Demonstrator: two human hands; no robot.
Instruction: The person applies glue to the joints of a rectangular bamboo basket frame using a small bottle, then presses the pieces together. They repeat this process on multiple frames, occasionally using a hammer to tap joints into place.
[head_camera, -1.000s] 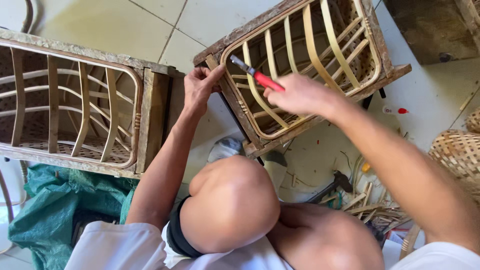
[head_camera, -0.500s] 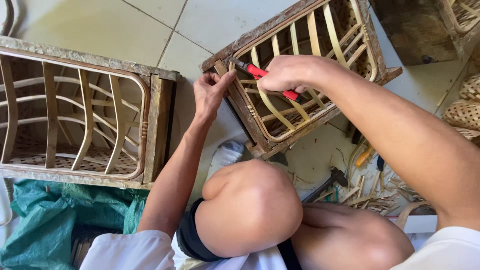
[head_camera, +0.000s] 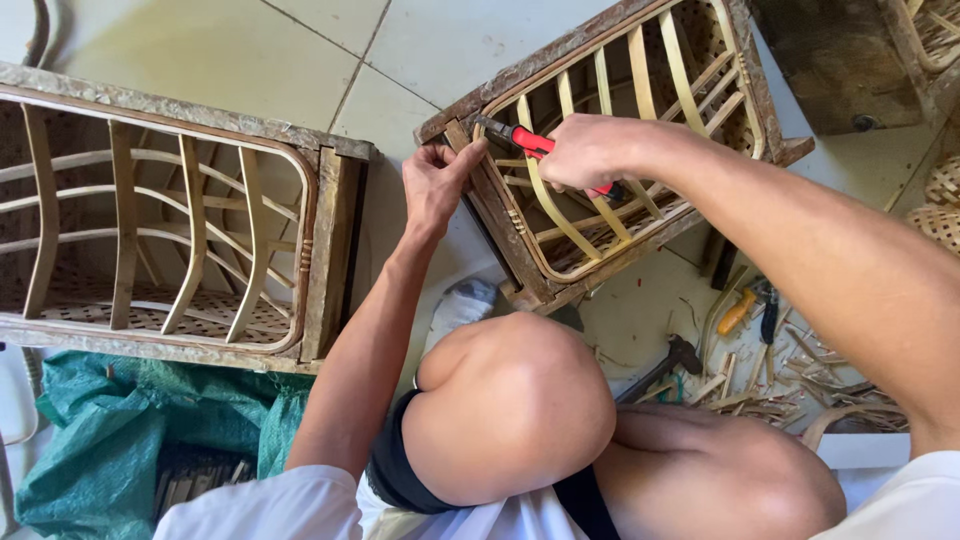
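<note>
A wooden box frame with curved rattan slats (head_camera: 640, 130) lies tilted on the tiled floor ahead of me. My right hand (head_camera: 590, 150) grips a red-handled tool (head_camera: 525, 140), whose dark tip points at the frame's near left corner. My left hand (head_camera: 435, 180) rests on that same corner, fingers against the wooden edge just below the tool's tip. My bent knee (head_camera: 510, 400) fills the foreground.
A second, similar rattan-and-wood frame (head_camera: 170, 220) lies at the left. A green woven sack (head_camera: 100, 440) sits under it. An orange-handled tool (head_camera: 738, 312), a dark tool (head_camera: 665, 362) and several rattan offcuts (head_camera: 790, 385) lie at the right. Woven baskets (head_camera: 940, 210) stand at the right edge.
My right hand has brought the red-handled tool left and down, toward the frame's near corner. My left hand has stayed on that corner. The camera has shifted closer.
</note>
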